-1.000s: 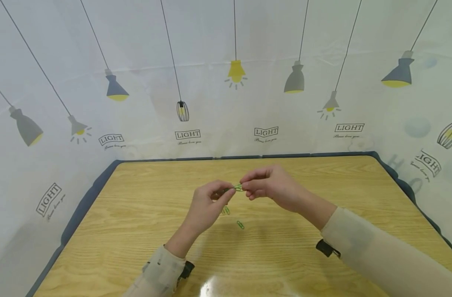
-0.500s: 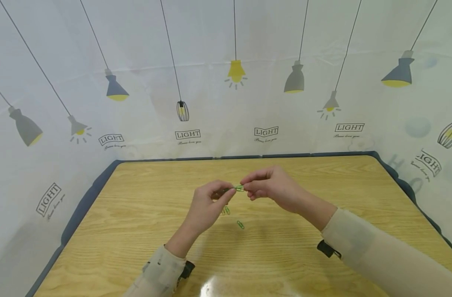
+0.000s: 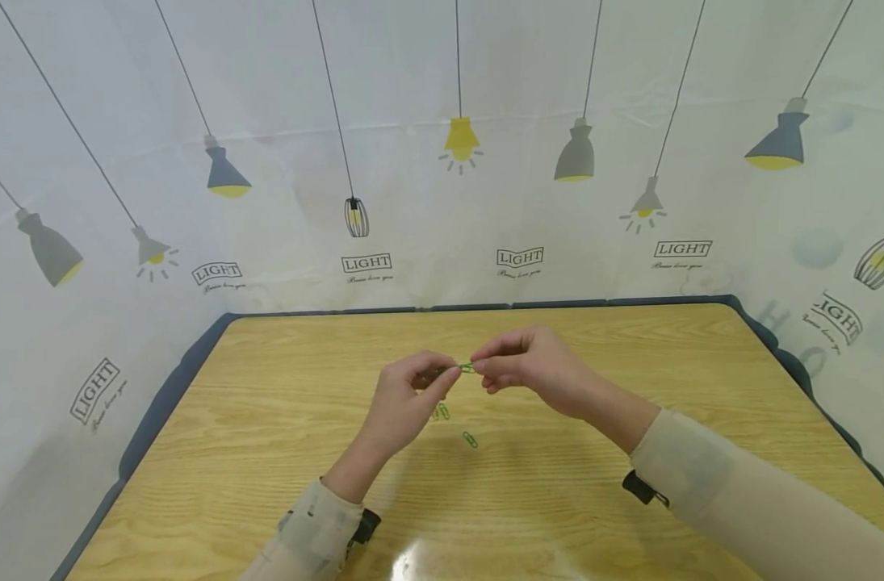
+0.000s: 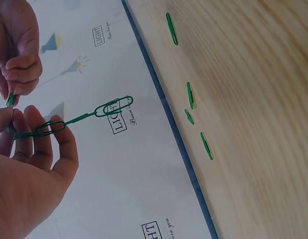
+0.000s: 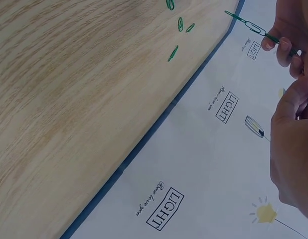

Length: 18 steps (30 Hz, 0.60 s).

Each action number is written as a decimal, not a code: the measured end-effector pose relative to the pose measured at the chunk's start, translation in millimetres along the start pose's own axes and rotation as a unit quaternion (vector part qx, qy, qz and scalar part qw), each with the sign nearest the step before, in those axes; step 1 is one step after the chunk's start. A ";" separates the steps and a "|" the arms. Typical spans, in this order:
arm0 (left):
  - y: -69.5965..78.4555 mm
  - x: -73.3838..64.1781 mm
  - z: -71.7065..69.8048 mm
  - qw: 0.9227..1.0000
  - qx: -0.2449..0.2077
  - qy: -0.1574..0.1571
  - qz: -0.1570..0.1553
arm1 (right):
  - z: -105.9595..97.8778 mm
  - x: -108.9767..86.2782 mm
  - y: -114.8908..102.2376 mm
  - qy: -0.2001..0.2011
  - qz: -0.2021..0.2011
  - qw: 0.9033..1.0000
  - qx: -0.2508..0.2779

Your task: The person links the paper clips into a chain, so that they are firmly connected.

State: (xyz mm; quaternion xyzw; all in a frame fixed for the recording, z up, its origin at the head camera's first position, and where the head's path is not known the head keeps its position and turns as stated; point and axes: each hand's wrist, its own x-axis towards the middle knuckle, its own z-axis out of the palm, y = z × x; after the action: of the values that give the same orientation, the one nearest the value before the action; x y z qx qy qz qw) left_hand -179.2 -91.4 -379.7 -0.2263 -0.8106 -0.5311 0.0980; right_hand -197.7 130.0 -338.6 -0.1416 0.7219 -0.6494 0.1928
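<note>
In the head view my left hand (image 3: 401, 403) and my right hand (image 3: 543, 371) meet above the middle of the table. My left thumb and fingers pinch one end of a chain of linked green paper clips (image 4: 114, 106), which trails across the fingers and hangs free past them in the left wrist view. Between my right thumb and fingertips is a green paper clip (image 4: 11, 98), right against the end of the chain. Whether the two are hooked together cannot be made out. In the right wrist view my fingers largely hide that joint.
Several loose green paper clips lie on the wooden table (image 3: 558, 500) below my hands, one of them a single clip (image 3: 470, 440) nearer to me. A white cloth with printed lamps (image 3: 427, 282) surrounds the table behind its dark blue edge.
Both hands stay in nearly the same place, still pinching the clips. Only the right fingertips and the clip between them shift very slightly.
</note>
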 end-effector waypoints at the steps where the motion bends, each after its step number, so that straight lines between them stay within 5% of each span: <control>1: 0.2 0.0 -0.1 1.000 -0.002 0.000 -0.005 | 0.3 -0.6 -0.2 0.000 -0.005 1.000 -0.003; 18: 1.0 -1.4 -8.6 0.995 -0.058 -0.013 -0.083 | -4.0 -5.8 -4.4 0.011 -0.018 0.999 -0.041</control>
State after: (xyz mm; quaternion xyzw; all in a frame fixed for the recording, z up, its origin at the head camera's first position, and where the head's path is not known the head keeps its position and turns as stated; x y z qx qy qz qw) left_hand -178.2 -99.1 -375.9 -0.1702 -0.7958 -0.5804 0.0293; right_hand -194.6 135.7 -333.3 -0.1552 0.7475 -0.6240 0.1667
